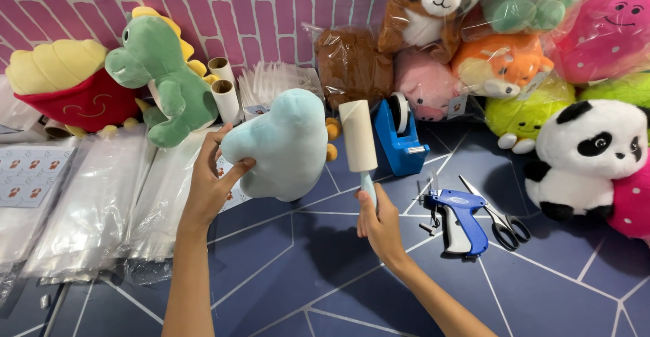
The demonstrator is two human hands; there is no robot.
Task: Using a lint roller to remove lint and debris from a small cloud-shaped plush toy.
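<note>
My left hand (211, 187) grips a light blue plush toy (288, 144) by its left side and holds it up above the blue table (305, 276). My right hand (379, 220) is closed on the pale blue handle of a lint roller (359, 137), whose cream roll stands upright just right of the plush, close to it or touching it. Small orange parts of the plush show behind the roller.
Stacks of clear plastic bags (95, 201) and sticker sheets (27, 174) lie at left. A green dinosaur plush (166, 73) and cardboard tubes (223, 90) stand behind. A blue tape dispenser (399, 134), blue tagging gun (460, 218), scissors (497, 218), panda plush (586, 154) and bagged plush toys (501, 59) fill the right.
</note>
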